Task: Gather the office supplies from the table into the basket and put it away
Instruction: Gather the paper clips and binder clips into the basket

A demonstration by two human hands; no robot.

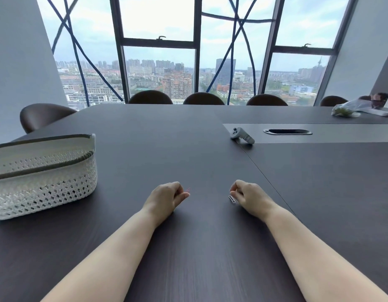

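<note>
From the head view, note the left grip [167, 198], curled, thumb and forefinger pinching a pink paper clip [188, 190] low over the bench [210, 247]. Note the right grip [246, 194], curled too, fingertips right at a silver paper clip [232, 199] lying flat on the dark top (pinched already or only touched, cannot tell). Find the basket [47, 171] well apart to the left, open side up.

Probably best to tip the silver clip up on one end with a nail, then pinch across the wire rather than the flat. Keep both pinches firm, carry low, and release deep inside the basket to guard against slipping out through the lattice wall. Leave the grey controller [242, 136] alone (likely no office supply).
</note>
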